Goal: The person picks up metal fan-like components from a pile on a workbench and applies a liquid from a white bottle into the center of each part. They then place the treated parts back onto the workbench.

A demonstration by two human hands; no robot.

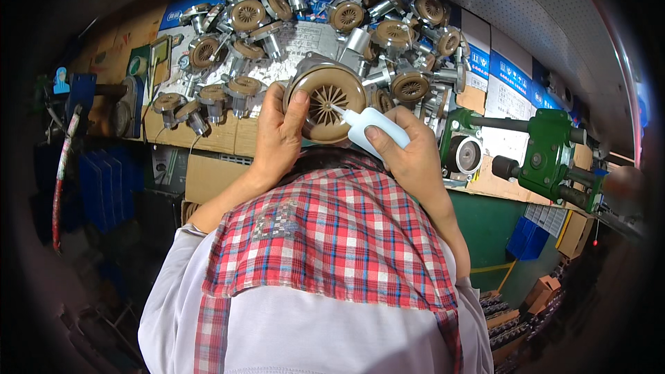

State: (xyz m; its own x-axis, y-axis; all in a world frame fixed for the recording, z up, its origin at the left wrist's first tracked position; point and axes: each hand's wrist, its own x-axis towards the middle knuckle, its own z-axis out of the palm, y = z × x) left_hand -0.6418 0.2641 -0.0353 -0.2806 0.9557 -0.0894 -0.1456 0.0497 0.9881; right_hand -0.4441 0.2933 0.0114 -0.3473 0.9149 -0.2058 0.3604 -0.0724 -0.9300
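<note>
My left hand [280,127] grips the left rim of a round brown impeller unit [332,80], its thumb laid on the face. The face is tilted up towards me and shows thin radial vanes around a small hub. In my right hand [413,148] is a pale translucent squeeze bottle [371,127] with a narrow nozzle. The nozzle's tip is at the hub in the middle of the vanes; whether any liquid comes out cannot be seen. Behind the unit a silver metal cylinder [357,41] stands up, and my fingers behind the rim are hidden.
Many similar impeller units [248,14] lie across the cardboard-covered bench [298,70]. Close on the right stands a green machine press [543,158]. To the left are a dark clamp-like machine [122,109] and a red-and-white wrapped lever [62,182]. A blue bin [527,239] sits low at right.
</note>
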